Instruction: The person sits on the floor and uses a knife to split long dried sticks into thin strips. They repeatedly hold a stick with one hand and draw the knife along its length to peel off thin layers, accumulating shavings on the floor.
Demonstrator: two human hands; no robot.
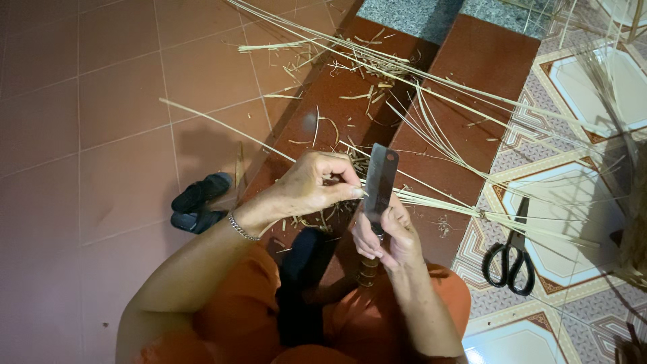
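Observation:
My right hand (391, 236) grips the handle of a flat, rectangular-bladed knife (381, 178), blade pointing up. My left hand (317, 183) pinches thin pale bamboo strips (445, 202) against the blade's edge. The strips run right across the floor. A silver bracelet sits on my left wrist. My orange-clad knees show below.
Black scissors (511, 259) lie on the patterned tiles to the right. A pair of dark sandals (199, 202) rests on the red floor at left. Long bamboo strips and shavings (364, 67) litter the brown step ahead. More strips fan out at the upper right.

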